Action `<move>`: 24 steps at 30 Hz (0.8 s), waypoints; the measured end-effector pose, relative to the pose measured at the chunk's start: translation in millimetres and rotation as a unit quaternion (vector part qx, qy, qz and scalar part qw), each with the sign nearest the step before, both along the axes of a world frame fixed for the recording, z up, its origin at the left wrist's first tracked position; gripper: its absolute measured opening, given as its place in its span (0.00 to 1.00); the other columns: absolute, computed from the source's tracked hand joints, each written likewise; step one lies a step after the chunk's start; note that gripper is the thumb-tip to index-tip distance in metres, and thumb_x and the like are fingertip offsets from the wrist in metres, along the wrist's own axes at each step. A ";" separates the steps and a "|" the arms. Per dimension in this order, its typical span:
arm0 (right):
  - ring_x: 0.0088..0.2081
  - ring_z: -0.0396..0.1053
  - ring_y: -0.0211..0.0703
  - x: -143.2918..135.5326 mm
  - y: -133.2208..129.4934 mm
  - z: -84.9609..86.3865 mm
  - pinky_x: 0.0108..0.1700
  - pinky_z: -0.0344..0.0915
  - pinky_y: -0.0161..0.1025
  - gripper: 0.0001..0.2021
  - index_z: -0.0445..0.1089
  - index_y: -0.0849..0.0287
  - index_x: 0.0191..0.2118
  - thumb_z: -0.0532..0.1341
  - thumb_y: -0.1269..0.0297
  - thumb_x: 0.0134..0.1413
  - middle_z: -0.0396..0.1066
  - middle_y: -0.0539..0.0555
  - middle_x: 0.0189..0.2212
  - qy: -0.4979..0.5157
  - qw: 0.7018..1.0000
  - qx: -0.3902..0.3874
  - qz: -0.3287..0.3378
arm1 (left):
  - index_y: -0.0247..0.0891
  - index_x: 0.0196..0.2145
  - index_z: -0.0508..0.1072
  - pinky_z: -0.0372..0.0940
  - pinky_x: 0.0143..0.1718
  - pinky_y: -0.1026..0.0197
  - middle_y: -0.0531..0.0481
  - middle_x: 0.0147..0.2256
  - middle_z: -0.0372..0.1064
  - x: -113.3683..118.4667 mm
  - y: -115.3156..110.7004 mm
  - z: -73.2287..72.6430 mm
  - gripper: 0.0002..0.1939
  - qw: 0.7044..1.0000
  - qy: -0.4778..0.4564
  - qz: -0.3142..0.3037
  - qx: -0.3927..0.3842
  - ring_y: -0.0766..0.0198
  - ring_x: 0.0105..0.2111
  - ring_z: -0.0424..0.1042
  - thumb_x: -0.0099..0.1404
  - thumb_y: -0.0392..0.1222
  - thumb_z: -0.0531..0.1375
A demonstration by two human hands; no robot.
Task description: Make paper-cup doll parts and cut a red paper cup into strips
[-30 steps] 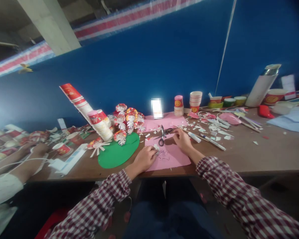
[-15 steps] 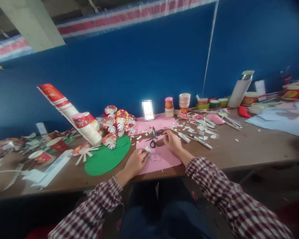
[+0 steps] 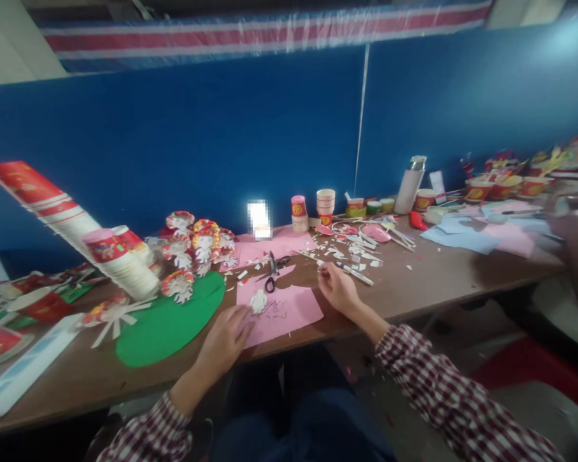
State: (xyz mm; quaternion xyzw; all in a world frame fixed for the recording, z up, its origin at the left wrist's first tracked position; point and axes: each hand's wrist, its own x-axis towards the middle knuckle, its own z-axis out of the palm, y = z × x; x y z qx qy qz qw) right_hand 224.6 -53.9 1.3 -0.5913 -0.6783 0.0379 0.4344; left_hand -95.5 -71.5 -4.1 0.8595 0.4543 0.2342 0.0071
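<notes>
A sheet of pink paper with dark scribbles lies on the table in front of me. On its left part rests a small white paper cutout. My left hand is at the sheet's left edge, fingers stretched out and just apart from the cutout. Black scissors lie spread at the far edge of the paper. Right of the sheet, my right hand has its fingers curled together; anything between them is too small to make out. A white pen lies just beyond it.
Left are a green paper oval, decorated paper-cup figures and a long leaning cup stack. White paper scraps litter the table behind my right hand. Farther right stand a flask and blue paper sheets.
My view has turned right. My left hand has let go of the white cutout and drawn back left. My right hand has moved away from the scissors to beside the pink sheet.
</notes>
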 end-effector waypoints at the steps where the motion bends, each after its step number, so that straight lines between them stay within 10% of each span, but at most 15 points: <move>1: 0.35 0.70 0.43 10.7 -2.4 0.4 0.37 0.63 0.36 0.09 0.64 0.58 0.42 0.53 0.67 0.54 0.73 0.55 0.33 -0.016 1.000 -0.002 -0.019 | 0.37 0.51 0.68 0.61 0.54 0.49 0.42 0.49 0.67 -2.7 -1.1 -2.1 0.20 1.000 -0.001 0.005 -0.006 0.55 0.51 0.65 0.66 0.49 0.50; 9: 0.41 0.67 0.49 80.0 -7.3 0.7 0.41 0.59 0.40 0.09 0.66 0.58 0.42 0.56 0.64 0.55 0.73 0.56 0.38 -0.165 0.973 -0.049 -0.155 | 0.38 0.49 0.68 0.61 0.53 0.51 0.43 0.48 0.68 -6.7 -2.1 -12.5 0.19 0.999 -0.038 0.018 -0.005 0.56 0.50 0.66 0.66 0.49 0.50; 24: 0.35 0.69 0.44 89.8 -2.3 -9.7 0.33 0.56 0.36 0.11 0.70 0.58 0.39 0.52 0.63 0.59 0.74 0.56 0.34 -0.113 0.970 -0.098 -0.192 | 0.38 0.47 0.70 0.61 0.53 0.50 0.43 0.48 0.69 -3.8 -4.5 -16.6 0.19 0.999 -0.041 0.032 0.010 0.55 0.49 0.67 0.65 0.50 0.51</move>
